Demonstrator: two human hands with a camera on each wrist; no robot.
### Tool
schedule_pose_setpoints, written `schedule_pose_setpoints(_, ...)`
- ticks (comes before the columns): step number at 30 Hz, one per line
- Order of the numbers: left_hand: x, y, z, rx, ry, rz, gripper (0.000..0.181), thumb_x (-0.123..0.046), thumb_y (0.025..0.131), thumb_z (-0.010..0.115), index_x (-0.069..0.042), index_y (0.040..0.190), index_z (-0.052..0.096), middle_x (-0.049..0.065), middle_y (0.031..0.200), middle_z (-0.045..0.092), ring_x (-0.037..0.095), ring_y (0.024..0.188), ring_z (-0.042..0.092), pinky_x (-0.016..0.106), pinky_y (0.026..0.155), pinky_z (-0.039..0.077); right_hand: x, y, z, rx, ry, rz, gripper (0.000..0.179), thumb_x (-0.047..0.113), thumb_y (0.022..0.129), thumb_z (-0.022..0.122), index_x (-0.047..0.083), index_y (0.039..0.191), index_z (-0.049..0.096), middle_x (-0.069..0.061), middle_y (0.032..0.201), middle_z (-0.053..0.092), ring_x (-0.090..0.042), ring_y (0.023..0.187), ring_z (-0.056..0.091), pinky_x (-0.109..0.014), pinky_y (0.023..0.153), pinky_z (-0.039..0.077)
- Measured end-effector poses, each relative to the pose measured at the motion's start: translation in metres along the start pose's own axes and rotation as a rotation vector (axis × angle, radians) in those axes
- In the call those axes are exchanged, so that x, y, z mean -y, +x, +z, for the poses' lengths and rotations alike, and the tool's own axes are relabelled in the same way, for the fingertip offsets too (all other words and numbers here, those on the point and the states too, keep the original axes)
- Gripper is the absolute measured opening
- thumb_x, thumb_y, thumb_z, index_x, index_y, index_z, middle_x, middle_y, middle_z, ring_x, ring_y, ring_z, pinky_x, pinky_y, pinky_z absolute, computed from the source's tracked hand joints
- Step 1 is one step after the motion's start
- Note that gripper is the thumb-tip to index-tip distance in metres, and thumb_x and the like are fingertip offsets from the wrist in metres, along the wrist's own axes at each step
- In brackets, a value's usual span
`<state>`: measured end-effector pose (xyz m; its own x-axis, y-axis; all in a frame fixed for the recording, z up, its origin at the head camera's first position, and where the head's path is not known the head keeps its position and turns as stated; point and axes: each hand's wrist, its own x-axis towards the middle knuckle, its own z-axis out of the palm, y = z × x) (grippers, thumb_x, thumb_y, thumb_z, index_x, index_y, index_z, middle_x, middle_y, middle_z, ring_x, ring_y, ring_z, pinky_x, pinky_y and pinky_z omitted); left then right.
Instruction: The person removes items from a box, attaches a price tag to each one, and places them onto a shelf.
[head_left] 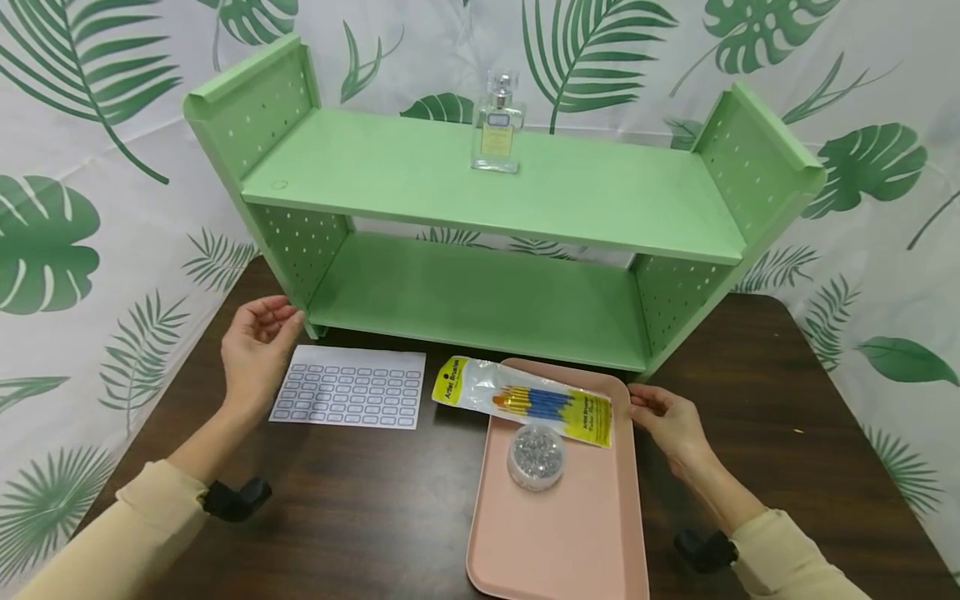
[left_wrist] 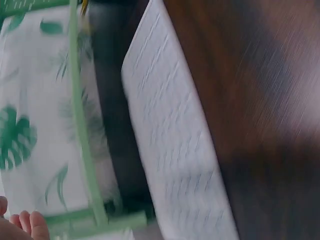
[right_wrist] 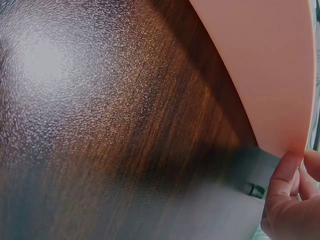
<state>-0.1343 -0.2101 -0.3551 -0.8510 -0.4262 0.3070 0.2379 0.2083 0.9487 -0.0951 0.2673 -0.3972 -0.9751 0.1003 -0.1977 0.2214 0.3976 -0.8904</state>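
Right hand [head_left: 671, 425] pinching a corner of the pink tray [head_left: 562, 542], sitting before the green shelf [head_left: 487, 283]; probably handling light, stiff, best taken by opposite rims. Left hand [head_left: 258, 354] hovering, loosely curled.

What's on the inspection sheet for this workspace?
Surface: dark brown table.
Job's things: rectangular pink tray, bearing round clear tub of silvery bits and part of yellow, clear packet of blue brushes; green shelf with perforated sides.
Clutter: white printed sheet on table; clear bottle atop shelf.
Right hand: pinches tray's far right corner.
Left hand: near shelf, nothing visibly held.
Cables: nothing seen.
Surroundings: leafy white backdrop.
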Motion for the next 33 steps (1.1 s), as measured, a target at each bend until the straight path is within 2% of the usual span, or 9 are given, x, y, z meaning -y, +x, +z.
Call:
schedule_pose_setpoints(4, 0.001, -0.025, 0.015, 0.209, 0.037, -0.045, 0.028, 0.002, 0.085, 0.065, 0.009, 0.11, 0.055, -0.011, 0.09, 0.062, -0.003, 0.079, 0.059, 0.01, 0.074, 0.048, 0.0, 0.0, 0.0, -0.005, -0.013, -0.011, 0.039, -0.004, 0.089, 0.056, -0.017, 0.124, 0.048, -0.018, 0.104, 0.061, 0.005, 0.08, 0.053, -0.013, 0.072, 0.05)
schedule_pose_setpoints(8, -0.002, -0.049, 0.033, 0.481, 0.027, -0.089, 0.033, 0.001, 0.085, 0.065, 0.01, 0.115, 0.054, 0.011, 0.104, 0.065, 0.002, 0.087, 0.06, 0.015, 0.077, 0.05, -0.002, 0.0, 0.0, -0.008, -0.017, -0.008, 0.037, -0.004, 0.089, 0.057, -0.016, 0.124, 0.049, -0.019, 0.105, 0.061, 0.003, 0.081, 0.053, -0.013, 0.071, 0.05)
schedule_pose_setpoints(11, -0.006, -0.067, 0.048, 0.689, -0.001, -0.141, 0.039, 0.0, 0.083, 0.067, 0.009, 0.119, 0.054, 0.026, 0.112, 0.061, 0.014, 0.094, 0.063, 0.019, 0.078, 0.052, -0.002, 0.0, 0.0, -0.009, -0.025, -0.005, 0.037, -0.004, 0.09, 0.056, -0.016, 0.124, 0.049, -0.02, 0.106, 0.06, 0.002, 0.082, 0.053, -0.012, 0.071, 0.049)
schedule_pose_setpoints(14, -0.01, -0.083, 0.065, 0.865, -0.035, -0.188, 0.046, -0.002, 0.081, 0.07, 0.009, 0.122, 0.052, 0.028, 0.118, 0.058, 0.031, 0.102, 0.061, 0.024, 0.083, 0.052, -0.003, 0.001, 0.0, -0.013, -0.033, -0.004, 0.036, -0.003, 0.09, 0.057, -0.015, 0.124, 0.05, -0.02, 0.106, 0.061, 0.002, 0.082, 0.053, -0.012, 0.072, 0.049)
schedule_pose_setpoints(17, -0.015, -0.094, 0.081, 0.998, -0.066, -0.204, 0.051, -0.003, 0.08, 0.072, 0.01, 0.124, 0.05, 0.028, 0.121, 0.056, 0.041, 0.109, 0.056, 0.032, 0.091, 0.05, -0.004, 0.0, -0.001, -0.017, -0.042, -0.003, 0.036, -0.004, 0.09, 0.056, -0.015, 0.124, 0.05, -0.02, 0.105, 0.06, 0.002, 0.082, 0.053, -0.012, 0.071, 0.049)
schedule_pose_setpoints(20, -0.018, -0.101, 0.096, 1.094, -0.067, -0.191, 0.053, -0.003, 0.079, 0.072, 0.009, 0.126, 0.05, 0.026, 0.124, 0.055, 0.04, 0.112, 0.055, 0.037, 0.094, 0.047, -0.004, 0.0, -0.001, -0.019, -0.046, -0.011, 0.036, -0.003, 0.09, 0.056, -0.015, 0.123, 0.05, -0.019, 0.105, 0.06, 0.0, 0.082, 0.054, -0.012, 0.071, 0.049)
schedule_pose_setpoints(26, -0.015, -0.111, 0.121, 1.21, -0.027, -0.125, 0.057, -0.006, 0.078, 0.074, 0.008, 0.128, 0.049, 0.024, 0.129, 0.053, 0.036, 0.116, 0.054, 0.035, 0.097, 0.045, -0.005, 0.0, 0.0, -0.02, -0.049, -0.025, 0.035, -0.003, 0.09, 0.056, -0.015, 0.122, 0.051, -0.02, 0.105, 0.06, 0.0, 0.081, 0.053, -0.013, 0.07, 0.049)
schedule_pose_setpoints(29, -0.013, -0.115, 0.13, 1.25, 0.012, -0.075, 0.061, -0.009, 0.076, 0.076, 0.007, 0.128, 0.048, 0.023, 0.129, 0.053, 0.034, 0.12, 0.052, 0.037, 0.1, 0.043, -0.004, 0.0, 0.001, -0.02, -0.052, -0.027, 0.035, -0.004, 0.089, 0.056, -0.015, 0.122, 0.051, -0.022, 0.106, 0.06, 0.002, 0.08, 0.052, -0.012, 0.07, 0.048)
schedule_pose_setpoints(33, -0.014, -0.116, 0.14, 1.275, 0.116, 0.022, 0.066, -0.013, 0.073, 0.08, 0.005, 0.129, 0.049, 0.019, 0.128, 0.055, 0.029, 0.12, 0.052, 0.035, 0.102, 0.041, -0.002, -0.001, 0.002, -0.02, -0.056, -0.031, 0.034, -0.003, 0.09, 0.056, -0.014, 0.122, 0.051, -0.026, 0.109, 0.058, 0.001, 0.082, 0.052, -0.012, 0.071, 0.048)
